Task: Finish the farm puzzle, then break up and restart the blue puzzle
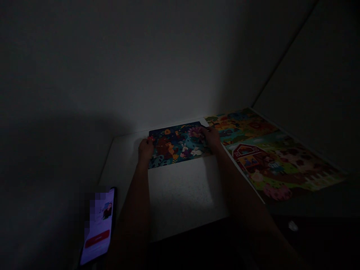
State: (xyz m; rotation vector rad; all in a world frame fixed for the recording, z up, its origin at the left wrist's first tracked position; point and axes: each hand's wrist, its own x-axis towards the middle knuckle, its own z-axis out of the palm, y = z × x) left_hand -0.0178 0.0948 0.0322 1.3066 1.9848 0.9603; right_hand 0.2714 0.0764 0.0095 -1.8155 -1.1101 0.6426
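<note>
A dark blue picture sheet (180,144) with colourful animals, white rabbits among them, lies on the white surface by the wall. Too little light falls on it to tell whether it is a jigsaw puzzle or a printed card. At its left edge my left hand (145,150) is closed, fingertips pinching the border beside a small red spot. My right hand (211,138) grips the opposite edge near the upper right corner, by a pink flower-like shape. Its fingertips are partly lost in shadow.
Right of the sheet lie a farm picture (281,165) with a red barn and, behind it, another animal picture (244,123). A lit phone (98,228) stands at lower left. A small whitish thing (293,225) is at lower right. The wall (174,75) rises directly behind.
</note>
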